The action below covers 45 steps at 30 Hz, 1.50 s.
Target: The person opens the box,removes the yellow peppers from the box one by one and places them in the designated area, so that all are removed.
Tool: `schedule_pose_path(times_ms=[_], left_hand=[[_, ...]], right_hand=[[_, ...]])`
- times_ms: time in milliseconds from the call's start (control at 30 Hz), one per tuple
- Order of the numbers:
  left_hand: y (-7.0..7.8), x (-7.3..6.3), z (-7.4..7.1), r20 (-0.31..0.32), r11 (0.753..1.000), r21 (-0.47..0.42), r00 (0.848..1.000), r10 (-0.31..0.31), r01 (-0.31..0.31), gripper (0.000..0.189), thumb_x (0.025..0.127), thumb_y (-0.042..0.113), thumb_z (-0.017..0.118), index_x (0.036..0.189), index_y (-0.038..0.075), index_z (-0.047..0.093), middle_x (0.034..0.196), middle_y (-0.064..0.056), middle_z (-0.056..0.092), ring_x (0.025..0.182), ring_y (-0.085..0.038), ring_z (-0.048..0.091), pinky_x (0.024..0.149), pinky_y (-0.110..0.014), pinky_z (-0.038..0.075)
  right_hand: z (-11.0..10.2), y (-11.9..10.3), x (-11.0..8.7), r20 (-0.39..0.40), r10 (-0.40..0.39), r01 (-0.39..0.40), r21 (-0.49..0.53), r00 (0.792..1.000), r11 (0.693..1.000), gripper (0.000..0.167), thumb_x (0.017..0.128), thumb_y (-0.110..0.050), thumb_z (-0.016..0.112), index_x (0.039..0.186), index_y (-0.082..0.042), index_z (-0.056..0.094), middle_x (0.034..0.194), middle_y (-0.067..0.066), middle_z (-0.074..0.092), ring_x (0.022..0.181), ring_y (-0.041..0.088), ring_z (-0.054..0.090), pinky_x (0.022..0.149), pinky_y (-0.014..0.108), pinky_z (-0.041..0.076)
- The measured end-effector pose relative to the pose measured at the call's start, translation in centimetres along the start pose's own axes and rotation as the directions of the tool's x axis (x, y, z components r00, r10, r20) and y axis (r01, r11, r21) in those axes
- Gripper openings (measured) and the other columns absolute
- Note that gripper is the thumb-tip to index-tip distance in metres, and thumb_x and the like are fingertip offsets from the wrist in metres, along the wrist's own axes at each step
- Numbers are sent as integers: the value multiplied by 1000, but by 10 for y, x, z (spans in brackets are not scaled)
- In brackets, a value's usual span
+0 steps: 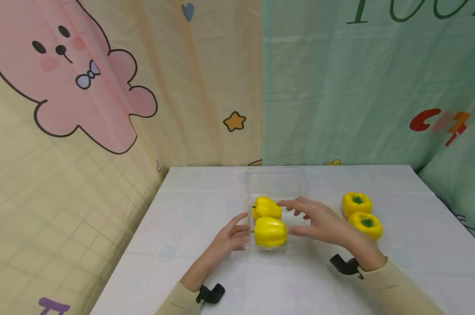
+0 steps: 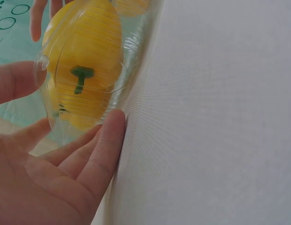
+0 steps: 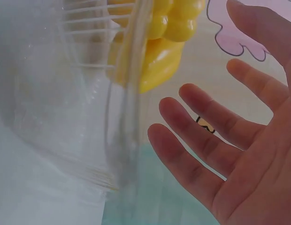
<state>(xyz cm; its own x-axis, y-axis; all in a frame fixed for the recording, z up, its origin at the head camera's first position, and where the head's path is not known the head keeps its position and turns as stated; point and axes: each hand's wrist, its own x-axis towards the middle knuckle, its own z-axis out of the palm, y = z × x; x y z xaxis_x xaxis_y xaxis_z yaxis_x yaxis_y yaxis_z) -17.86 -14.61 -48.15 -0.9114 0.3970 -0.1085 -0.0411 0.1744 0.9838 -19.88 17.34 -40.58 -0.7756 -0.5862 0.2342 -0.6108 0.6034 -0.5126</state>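
Note:
A clear plastic clamshell box (image 1: 274,180) lies on the table with its lid laid back. Two yellow bell peppers, a rear one (image 1: 267,207) and a front one (image 1: 270,232), sit in its near half with stems facing left. My left hand (image 1: 230,239) is at the box's left side, thumb at the rim and straight fingers along the wall in the left wrist view. To the right of the peppers, my right hand (image 1: 320,221) is held with fingers spread and nothing in its grasp; the right wrist view shows its fingers (image 3: 202,140) apart from the box wall.
Two more yellow bell peppers, one behind (image 1: 356,204) and one in front (image 1: 365,225), stand stem-up on the white table (image 1: 324,288), beyond my right forearm. Printed curtains (image 1: 206,78) hang behind and beside the table.

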Motion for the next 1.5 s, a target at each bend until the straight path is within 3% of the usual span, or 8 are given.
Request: schedule_pose_path(times_ms=[200, 467, 933, 1267, 1500], left_hand=[[1, 1, 3, -5, 1000, 9, 1000, -2, 2, 64, 101, 21, 61, 158, 31, 33, 144, -14, 52, 129, -30, 53, 91, -39, 55], [4, 0, 6, -12, 1000, 14, 1000, -14, 14, 63, 101, 23, 61, 157, 32, 34, 144, -15, 52, 129, -30, 54, 91, -39, 55], [5, -1, 3, -5, 1000, 12, 1000, 0, 0, 64, 101, 24, 60, 158, 30, 32, 145, -14, 51, 130, -31, 53, 92, -41, 54], [5, -1, 3, -3, 1000, 19, 1000, -3, 3, 63, 102, 24, 60, 158, 30, 32, 146, -15, 51, 130, -31, 52, 92, -40, 55], [4, 0, 4, -7, 1000, 29, 1000, -3, 3, 63, 101, 24, 61, 158, 30, 32, 145, -15, 51, 129, -31, 53, 91, -40, 55]], right_hand=[[15, -1, 2, 54, 2, -6, 61, 999, 998, 64, 87, -49, 76, 144, -30, 55, 126, -7, 59, 102, 22, 62, 79, 45, 57], [29, -6, 6, 34, -25, 21, 113, 999, 993, 62, 85, -44, 80, 140, -26, 58, 120, 0, 56, 97, 19, 61, 75, 39, 59], [59, -17, 10, -7, 59, -57, 121, 998, 991, 65, 83, -45, 82, 141, -33, 56, 114, -8, 46, 91, 13, 55, 73, 28, 52], [69, -20, 11, -29, 107, -104, 80, 994, 991, 69, 82, -52, 79, 144, -36, 53, 107, -6, 43, 85, 14, 52, 72, 32, 47], [72, -19, 11, -48, 108, -103, 101, 993, 990, 67, 82, -48, 81, 142, -35, 55, 106, -6, 43, 85, 14, 53, 73, 31, 47]])
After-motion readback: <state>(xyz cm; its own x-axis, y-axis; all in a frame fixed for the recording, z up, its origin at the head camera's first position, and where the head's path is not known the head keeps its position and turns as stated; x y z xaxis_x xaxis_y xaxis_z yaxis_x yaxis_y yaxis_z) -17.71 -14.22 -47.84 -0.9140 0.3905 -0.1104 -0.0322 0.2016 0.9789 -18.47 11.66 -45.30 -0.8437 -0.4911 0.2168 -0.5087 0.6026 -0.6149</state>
